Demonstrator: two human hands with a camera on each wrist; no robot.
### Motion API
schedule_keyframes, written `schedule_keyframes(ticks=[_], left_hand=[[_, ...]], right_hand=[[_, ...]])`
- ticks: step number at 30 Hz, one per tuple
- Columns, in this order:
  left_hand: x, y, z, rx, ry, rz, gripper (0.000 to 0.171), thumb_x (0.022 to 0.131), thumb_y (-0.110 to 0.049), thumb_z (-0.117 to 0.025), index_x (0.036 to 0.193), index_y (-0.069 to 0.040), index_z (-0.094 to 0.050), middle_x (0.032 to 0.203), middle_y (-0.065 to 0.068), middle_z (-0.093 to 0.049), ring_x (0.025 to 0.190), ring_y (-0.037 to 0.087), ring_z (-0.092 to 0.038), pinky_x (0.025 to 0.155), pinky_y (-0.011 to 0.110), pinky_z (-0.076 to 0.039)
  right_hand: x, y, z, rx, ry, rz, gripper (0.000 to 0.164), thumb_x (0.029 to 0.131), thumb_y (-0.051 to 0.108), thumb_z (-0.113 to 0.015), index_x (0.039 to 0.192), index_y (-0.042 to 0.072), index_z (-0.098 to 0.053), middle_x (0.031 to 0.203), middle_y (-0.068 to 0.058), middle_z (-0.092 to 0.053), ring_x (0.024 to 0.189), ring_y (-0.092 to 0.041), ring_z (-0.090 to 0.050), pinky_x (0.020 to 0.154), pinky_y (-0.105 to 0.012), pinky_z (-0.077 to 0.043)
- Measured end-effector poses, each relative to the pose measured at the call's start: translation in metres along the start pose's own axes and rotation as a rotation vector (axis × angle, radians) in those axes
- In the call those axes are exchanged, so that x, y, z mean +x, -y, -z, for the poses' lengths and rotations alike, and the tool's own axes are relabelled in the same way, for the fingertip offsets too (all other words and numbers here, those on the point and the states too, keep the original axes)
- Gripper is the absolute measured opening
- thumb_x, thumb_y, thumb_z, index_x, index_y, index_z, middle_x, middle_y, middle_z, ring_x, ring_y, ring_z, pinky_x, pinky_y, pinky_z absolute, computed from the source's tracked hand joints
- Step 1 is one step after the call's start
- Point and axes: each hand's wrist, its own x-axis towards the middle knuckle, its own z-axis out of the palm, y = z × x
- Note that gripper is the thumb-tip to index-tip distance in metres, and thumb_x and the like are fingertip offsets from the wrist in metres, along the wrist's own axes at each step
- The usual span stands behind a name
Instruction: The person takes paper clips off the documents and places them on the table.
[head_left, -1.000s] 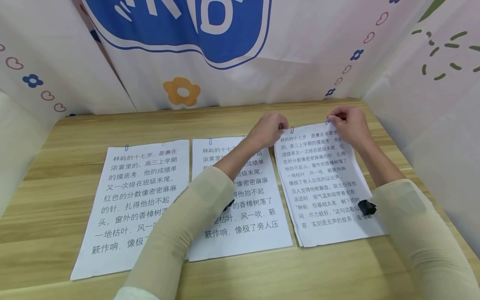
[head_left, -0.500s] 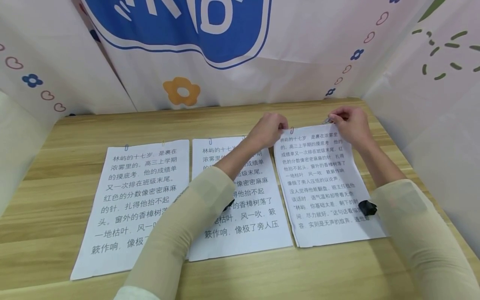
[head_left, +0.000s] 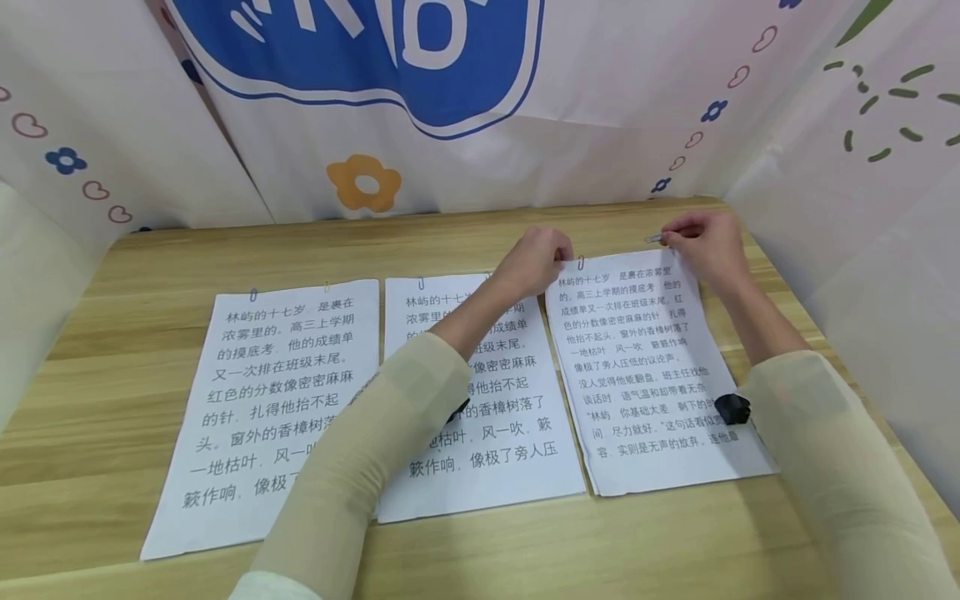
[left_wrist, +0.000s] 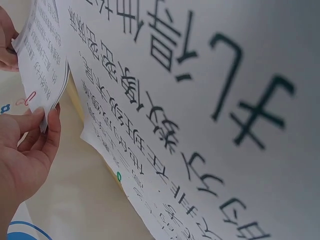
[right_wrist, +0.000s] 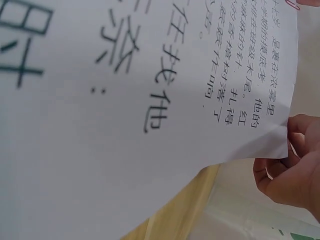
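My left hand (head_left: 534,260) pinches the top left corner of the right-hand stack of printed paper (head_left: 637,375), between thumb and fingers in the left wrist view. A red paper clip (head_left: 581,262) sits on that stack's top edge, just beside the left fingers. Above the top right corner, my right hand (head_left: 708,246) pinches a small silvery paper clip (head_left: 655,238), which sticks out left from the fingertips. The right wrist view shows the right hand (right_wrist: 295,170) at the paper's corner, the silvery clip hidden there.
Two more printed stacks lie side by side to the left: a middle stack (head_left: 480,483) partly under the left forearm, and a left stack (head_left: 262,375). Blue (head_left: 253,295) and yellow (head_left: 326,286) clips hold the left one. A printed cloth (head_left: 465,175) rises behind the wooden table (head_left: 172,258).
The silvery clip, at the right stack's top edge a second ago, has come up off it in the right hand. The left hand holds its corner, shifting slightly left with the paper.
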Motion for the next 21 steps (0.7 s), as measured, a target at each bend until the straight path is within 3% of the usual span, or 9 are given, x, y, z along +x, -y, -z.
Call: schedule_keyframes(ticks=[3,11,21], left_hand=[[0.0,0.0,-0.001,0.003,0.006,0.006,0.02,0.101,0.005,-0.059,0.112,-0.002,-0.074,0.112,0.009,-0.071,0.104,0.019,-0.065,0.093,0.024,-0.053],[0.001,0.001,-0.002,-0.006,0.016,0.025,0.02,0.102,0.003,-0.059,0.114,-0.003,-0.073,0.112,0.008,-0.071,0.103,0.018,-0.065,0.093,0.024,-0.053],[0.001,0.002,-0.003,-0.006,0.021,0.031,0.021,0.102,0.003,-0.059,0.116,-0.003,-0.073,0.115,0.009,-0.071,0.105,0.018,-0.066,0.094,0.023,-0.053]], right_hand=[[0.003,-0.002,-0.001,-0.006,0.011,-0.003,0.018,0.099,0.006,-0.067,0.112,-0.005,-0.072,0.099,-0.012,-0.072,0.078,-0.007,-0.059,0.065,-0.012,-0.047],[0.013,0.005,-0.006,-0.078,0.123,-0.077,0.022,0.102,0.011,-0.065,0.12,-0.001,-0.069,0.118,-0.021,-0.068,0.095,-0.023,-0.061,0.076,-0.023,-0.049],[0.023,0.01,-0.018,-0.144,0.177,-0.013,0.02,0.098,0.008,-0.068,0.114,-0.004,-0.071,0.112,-0.023,-0.069,0.093,-0.026,-0.059,0.078,-0.031,-0.046]])
